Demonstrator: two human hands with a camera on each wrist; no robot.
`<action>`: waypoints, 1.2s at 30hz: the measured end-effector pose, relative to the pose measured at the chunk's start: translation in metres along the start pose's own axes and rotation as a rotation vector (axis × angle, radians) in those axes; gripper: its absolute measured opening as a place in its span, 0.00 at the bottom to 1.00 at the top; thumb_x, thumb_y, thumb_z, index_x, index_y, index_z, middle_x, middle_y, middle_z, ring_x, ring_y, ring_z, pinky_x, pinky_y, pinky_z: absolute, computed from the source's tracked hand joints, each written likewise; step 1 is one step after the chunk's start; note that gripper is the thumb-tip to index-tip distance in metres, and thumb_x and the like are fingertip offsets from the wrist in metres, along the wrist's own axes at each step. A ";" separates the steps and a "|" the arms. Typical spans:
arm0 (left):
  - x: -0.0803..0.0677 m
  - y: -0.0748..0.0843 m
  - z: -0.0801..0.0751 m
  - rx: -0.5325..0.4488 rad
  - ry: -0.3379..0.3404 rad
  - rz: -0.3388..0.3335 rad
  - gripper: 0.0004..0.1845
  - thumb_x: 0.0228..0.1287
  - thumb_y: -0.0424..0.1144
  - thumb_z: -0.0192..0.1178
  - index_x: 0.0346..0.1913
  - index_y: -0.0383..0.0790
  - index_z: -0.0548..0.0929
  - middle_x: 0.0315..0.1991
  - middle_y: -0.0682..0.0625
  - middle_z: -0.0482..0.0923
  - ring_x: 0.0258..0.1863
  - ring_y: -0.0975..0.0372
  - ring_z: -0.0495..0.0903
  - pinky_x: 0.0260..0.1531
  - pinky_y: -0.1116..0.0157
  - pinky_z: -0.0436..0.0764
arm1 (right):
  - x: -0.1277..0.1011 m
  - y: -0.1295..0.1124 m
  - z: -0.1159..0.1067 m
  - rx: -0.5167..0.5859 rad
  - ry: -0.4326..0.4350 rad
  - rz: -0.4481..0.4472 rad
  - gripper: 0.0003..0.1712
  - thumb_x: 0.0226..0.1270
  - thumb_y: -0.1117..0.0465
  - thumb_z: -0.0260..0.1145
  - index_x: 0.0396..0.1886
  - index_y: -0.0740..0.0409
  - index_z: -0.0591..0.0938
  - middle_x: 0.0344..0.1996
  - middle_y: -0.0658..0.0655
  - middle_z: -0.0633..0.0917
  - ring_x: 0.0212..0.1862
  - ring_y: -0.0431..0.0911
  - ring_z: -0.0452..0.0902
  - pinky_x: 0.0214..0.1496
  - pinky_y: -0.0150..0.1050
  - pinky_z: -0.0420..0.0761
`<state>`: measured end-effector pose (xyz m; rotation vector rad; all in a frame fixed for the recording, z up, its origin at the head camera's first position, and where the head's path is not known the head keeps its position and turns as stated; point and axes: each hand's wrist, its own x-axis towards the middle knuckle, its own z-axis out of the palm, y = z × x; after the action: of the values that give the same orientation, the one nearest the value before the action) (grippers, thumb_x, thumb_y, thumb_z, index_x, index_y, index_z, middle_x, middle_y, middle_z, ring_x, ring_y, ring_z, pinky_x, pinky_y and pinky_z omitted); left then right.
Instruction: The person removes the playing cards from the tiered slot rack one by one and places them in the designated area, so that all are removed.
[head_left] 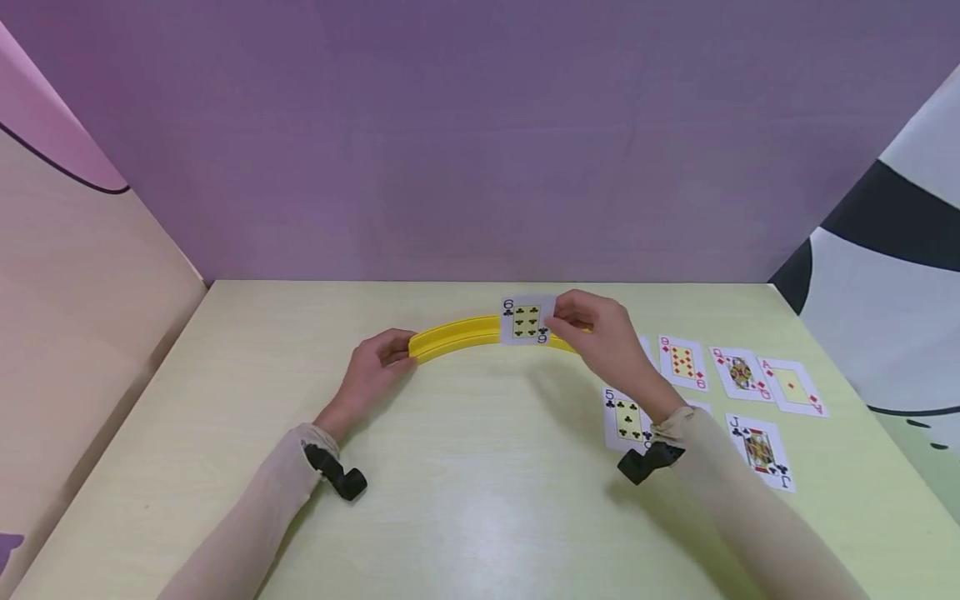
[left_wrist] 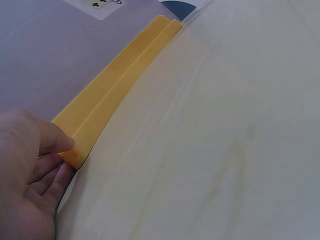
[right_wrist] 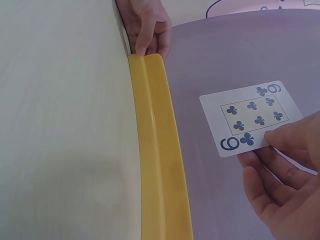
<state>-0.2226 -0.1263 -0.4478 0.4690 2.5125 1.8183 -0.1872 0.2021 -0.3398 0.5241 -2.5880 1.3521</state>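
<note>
A curved yellow card holder (head_left: pixel 457 335) with a lengthwise groove stands on the table. My left hand (head_left: pixel 372 371) grips its left end, thumb on the front face and fingers behind, as the left wrist view shows. My right hand (head_left: pixel 606 337) pinches the six of clubs (head_left: pixel 527 321) by one edge, face toward me. In the head view the card overlaps the right part of the holder; in the right wrist view a gap shows between card (right_wrist: pixel 252 117) and holder (right_wrist: pixel 159 145). The right hand partly covers the holder's right end.
Face-up cards lie on the right of the table (head_left: pixel 465 517): a nine of diamonds (head_left: pixel 683 362), queen of diamonds (head_left: pixel 741 372), ace of diamonds (head_left: pixel 793 387), five of clubs (head_left: pixel 627 417) and jack of clubs (head_left: pixel 760 452). Others are partly under my right arm. A purple wall (head_left: pixel 480 150) rises behind.
</note>
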 end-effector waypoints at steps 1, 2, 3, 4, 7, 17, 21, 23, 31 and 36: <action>0.000 0.000 0.000 0.003 -0.001 0.002 0.19 0.64 0.25 0.64 0.58 0.34 0.80 0.54 0.40 0.82 0.52 0.52 0.82 0.55 0.63 0.82 | -0.003 0.001 -0.003 -0.009 0.004 0.000 0.08 0.68 0.62 0.68 0.42 0.61 0.82 0.38 0.57 0.87 0.42 0.49 0.84 0.46 0.27 0.82; 0.000 0.000 0.000 0.007 -0.002 0.006 0.19 0.64 0.25 0.64 0.58 0.34 0.80 0.54 0.40 0.82 0.52 0.51 0.82 0.55 0.62 0.82 | -0.006 0.003 -0.005 -0.018 0.007 0.004 0.08 0.69 0.62 0.68 0.42 0.61 0.82 0.38 0.57 0.87 0.43 0.48 0.84 0.46 0.26 0.82; 0.001 0.000 0.000 0.008 -0.001 0.009 0.19 0.64 0.25 0.64 0.58 0.34 0.80 0.55 0.40 0.82 0.52 0.51 0.82 0.55 0.61 0.82 | -0.008 0.004 -0.007 -0.027 0.012 0.008 0.08 0.69 0.61 0.68 0.42 0.61 0.83 0.38 0.57 0.87 0.43 0.48 0.84 0.46 0.26 0.81; 0.001 -0.001 0.000 0.007 -0.001 0.011 0.19 0.64 0.26 0.64 0.59 0.34 0.80 0.55 0.40 0.82 0.52 0.51 0.82 0.56 0.61 0.82 | -0.011 0.006 -0.009 -0.038 0.016 0.014 0.08 0.69 0.61 0.68 0.42 0.61 0.83 0.38 0.57 0.87 0.43 0.47 0.83 0.46 0.26 0.81; 0.000 -0.001 -0.002 0.003 0.003 0.013 0.20 0.65 0.26 0.64 0.59 0.33 0.80 0.55 0.39 0.81 0.52 0.50 0.82 0.57 0.60 0.81 | -0.020 0.008 -0.015 -0.064 0.021 0.022 0.08 0.69 0.60 0.68 0.43 0.60 0.83 0.38 0.56 0.87 0.42 0.47 0.83 0.43 0.26 0.81; -0.004 0.009 -0.007 -0.035 -0.017 0.018 0.19 0.65 0.21 0.60 0.59 0.25 0.77 0.55 0.32 0.80 0.55 0.43 0.80 0.56 0.58 0.82 | -0.041 0.016 -0.031 -0.126 0.039 -0.013 0.05 0.70 0.61 0.67 0.42 0.57 0.82 0.36 0.54 0.87 0.40 0.43 0.84 0.44 0.24 0.80; 0.001 -0.006 -0.008 -0.057 -0.010 0.029 0.20 0.65 0.22 0.61 0.60 0.28 0.78 0.55 0.34 0.80 0.55 0.45 0.80 0.55 0.59 0.82 | -0.049 0.016 -0.036 -0.130 0.055 -0.018 0.05 0.69 0.63 0.68 0.42 0.58 0.83 0.36 0.54 0.87 0.38 0.40 0.83 0.43 0.22 0.79; 0.001 -0.008 -0.008 -0.056 -0.005 0.030 0.19 0.65 0.23 0.62 0.59 0.30 0.79 0.55 0.35 0.81 0.54 0.47 0.81 0.55 0.61 0.82 | -0.054 0.016 -0.038 -0.137 0.056 -0.018 0.05 0.69 0.63 0.68 0.42 0.58 0.83 0.36 0.54 0.87 0.38 0.40 0.82 0.42 0.22 0.79; 0.000 -0.007 -0.010 -0.036 0.000 0.032 0.18 0.64 0.24 0.63 0.58 0.34 0.81 0.53 0.39 0.82 0.52 0.50 0.82 0.51 0.67 0.83 | -0.076 0.020 -0.050 -0.190 0.088 0.058 0.07 0.69 0.61 0.68 0.44 0.57 0.83 0.37 0.54 0.87 0.39 0.33 0.81 0.44 0.18 0.77; -0.001 -0.007 -0.014 -0.033 0.000 0.022 0.18 0.65 0.25 0.63 0.58 0.33 0.80 0.53 0.39 0.82 0.52 0.50 0.82 0.52 0.66 0.83 | -0.086 0.023 -0.056 -0.214 0.095 0.072 0.09 0.69 0.61 0.68 0.45 0.59 0.82 0.37 0.55 0.87 0.39 0.31 0.80 0.45 0.17 0.77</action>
<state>-0.2257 -0.1411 -0.4495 0.4975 2.4825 1.8644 -0.1175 0.2796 -0.3524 0.3273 -2.6520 1.0726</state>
